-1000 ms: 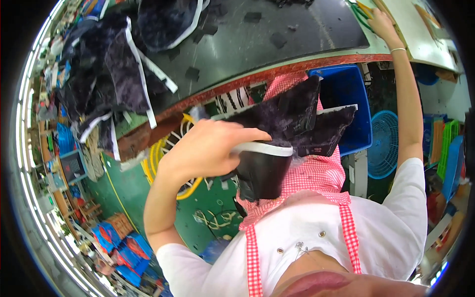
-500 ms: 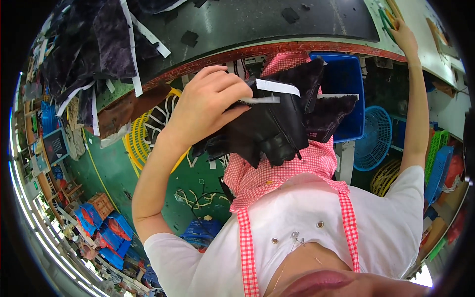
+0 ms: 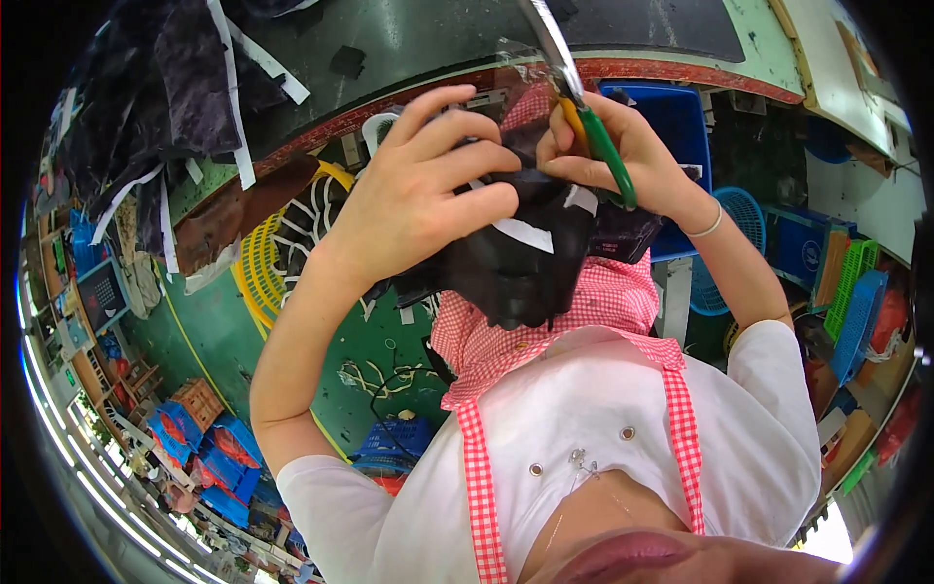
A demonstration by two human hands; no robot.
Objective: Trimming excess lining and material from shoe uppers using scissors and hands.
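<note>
Hanging in front of a red-checked apron (image 3: 613,302) near the centre of the frame, a black piece (image 3: 516,277) bearing white strips (image 3: 525,236) is seen. Its upper part is partly covered by the left hand (image 3: 423,190), left of centre, whose fingers are bent and spread; whether the piece is pinched by that grip cannot be told, as the undersides of the fingers are hidden. By the right hand (image 3: 642,156), right of centre, scissors (image 3: 562,63) with green and yellow handles are held, the grip closed around them and the blades directed toward the top edge. The thumb of this hand is brought close to the upper part of the black piece, though contact cannot be made out. Across the top of the frame, a dark table (image 3: 438,44) is edged in red, and at upper left dark plush pieces (image 3: 185,92) with white edging are heaped on it. A blue bin (image 3: 693,117) is partly hidden behind the right hand, with a round blue basket (image 3: 747,214) seen beside it. At left, a yellow basket (image 3: 255,273) is seen against the green floor (image 3: 379,336).
</note>
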